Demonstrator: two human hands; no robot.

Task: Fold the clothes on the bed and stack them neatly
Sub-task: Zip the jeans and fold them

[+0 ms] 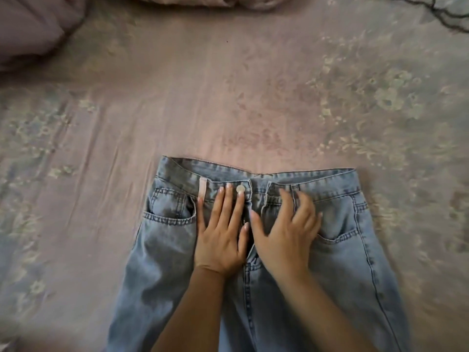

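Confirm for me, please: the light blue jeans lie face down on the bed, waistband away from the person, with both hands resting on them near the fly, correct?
Not quite. The head view shows the jeans lying face up: the waist button, fly and front pockets all show. The rest holds: waistband away, left hand and right hand resting near the fly, on the bed.

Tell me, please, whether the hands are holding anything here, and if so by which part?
Nothing is held. The left hand lies flat on the jeans beside the fly, just below the waistband. The right hand, fingers spread and blurred, rests on them too.
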